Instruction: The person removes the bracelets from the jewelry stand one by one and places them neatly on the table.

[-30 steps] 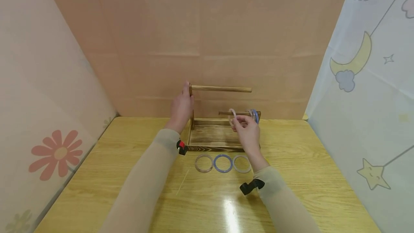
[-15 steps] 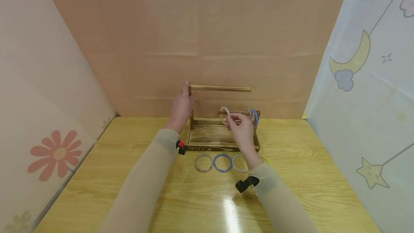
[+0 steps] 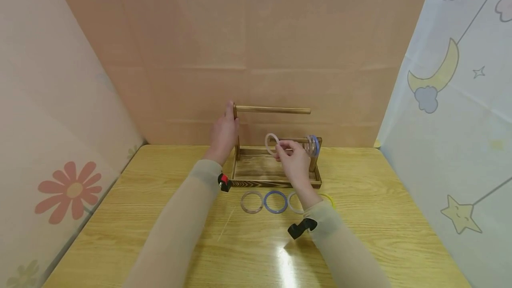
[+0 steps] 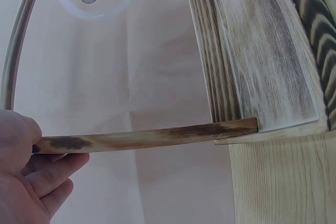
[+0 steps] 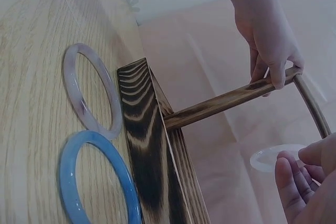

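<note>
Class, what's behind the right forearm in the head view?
Parts of the wooden stand, a pale ring and a yellow ring show around it; whatever the right forearm covers cannot be seen.

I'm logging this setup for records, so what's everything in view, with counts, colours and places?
Table: one, yellowish, lower half
Wooden stand: one, brown, at the back
Held ring: one, pale, near lower bar
Hung rings: at least two, blue and pinkish, on lower bar
Table rings: four, pinkish, blue, whitish, yellow, before stand
Backdrop: one, tan, behind
Printed sheets: two, pale, both sides
Wrist cameras: two, mostly black, one per wrist
Sleeves: two, beige, forearms
Left hand: one, bare, gripping left upright
Right hand: one, bare, pinching held ring
</note>
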Motion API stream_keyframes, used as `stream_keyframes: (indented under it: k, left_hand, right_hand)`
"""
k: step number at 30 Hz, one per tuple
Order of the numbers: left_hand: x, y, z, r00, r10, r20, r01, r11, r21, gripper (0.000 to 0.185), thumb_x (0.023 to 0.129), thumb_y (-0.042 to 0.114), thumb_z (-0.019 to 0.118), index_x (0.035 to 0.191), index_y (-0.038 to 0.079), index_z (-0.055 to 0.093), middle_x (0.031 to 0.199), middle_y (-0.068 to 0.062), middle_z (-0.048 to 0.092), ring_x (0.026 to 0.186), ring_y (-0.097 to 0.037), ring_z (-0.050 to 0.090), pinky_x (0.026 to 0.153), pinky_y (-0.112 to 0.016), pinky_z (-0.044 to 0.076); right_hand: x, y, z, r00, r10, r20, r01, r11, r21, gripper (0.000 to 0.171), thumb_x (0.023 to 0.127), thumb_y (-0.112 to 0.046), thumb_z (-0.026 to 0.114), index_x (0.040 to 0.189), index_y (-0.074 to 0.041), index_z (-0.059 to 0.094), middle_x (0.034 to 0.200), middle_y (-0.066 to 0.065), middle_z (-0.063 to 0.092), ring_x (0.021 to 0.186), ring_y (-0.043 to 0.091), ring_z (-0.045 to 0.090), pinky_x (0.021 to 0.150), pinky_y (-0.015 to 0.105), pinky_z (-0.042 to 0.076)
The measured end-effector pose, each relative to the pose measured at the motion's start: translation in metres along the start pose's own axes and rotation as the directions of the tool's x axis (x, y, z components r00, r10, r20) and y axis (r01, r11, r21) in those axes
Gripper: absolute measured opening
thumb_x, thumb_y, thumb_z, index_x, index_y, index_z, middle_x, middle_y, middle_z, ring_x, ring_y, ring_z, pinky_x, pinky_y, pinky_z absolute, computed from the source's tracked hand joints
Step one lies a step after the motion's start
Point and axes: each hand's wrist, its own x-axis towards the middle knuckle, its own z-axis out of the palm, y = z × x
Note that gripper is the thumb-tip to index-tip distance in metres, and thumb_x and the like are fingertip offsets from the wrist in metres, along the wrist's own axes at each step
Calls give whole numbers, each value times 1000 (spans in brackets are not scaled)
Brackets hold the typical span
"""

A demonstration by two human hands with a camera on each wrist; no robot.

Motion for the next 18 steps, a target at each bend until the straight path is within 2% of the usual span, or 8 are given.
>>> stream_keyframes:
  k: [11, 15, 18]
  left_hand:
    - [0, -2, 1, 1000, 13, 2, -13, 1000, -7, 56, 115, 16, 63, 162, 8, 33, 80, -12, 63, 58, -29, 59, 54, -44, 49]
    - [1, -2, 2, 1000, 13, 2, -13, 1000, -12, 57, 115, 16, 63, 163, 8, 32, 79, -11, 61, 57, -28, 58, 53, -43, 48]
    - [1, -1, 2, 1000, 9, 5, -9, 1000, -18, 59, 115, 17, 63, 164, 9, 31, 78, -11, 60, 56, -28, 57, 53, -42, 47]
  right_hand:
    - [-7, -2, -2, 999, 4, 32, -4, 1000, 13, 18, 109, -11, 72, 122, 0, 77, 106, 20, 77, 82, 22, 78, 73, 30, 64]
    - [-12, -2, -4, 999, 14, 51, -16, 999, 34, 20, 109, -12, 72, 123, 1, 76, 109, 25, 76, 83, 27, 78, 70, 27, 63]
    - [-16, -3, -7, 998, 27, 64, -29, 999, 32, 21, 109, -14, 73, 124, 1, 76, 107, 23, 76, 87, 35, 78, 69, 26, 62]
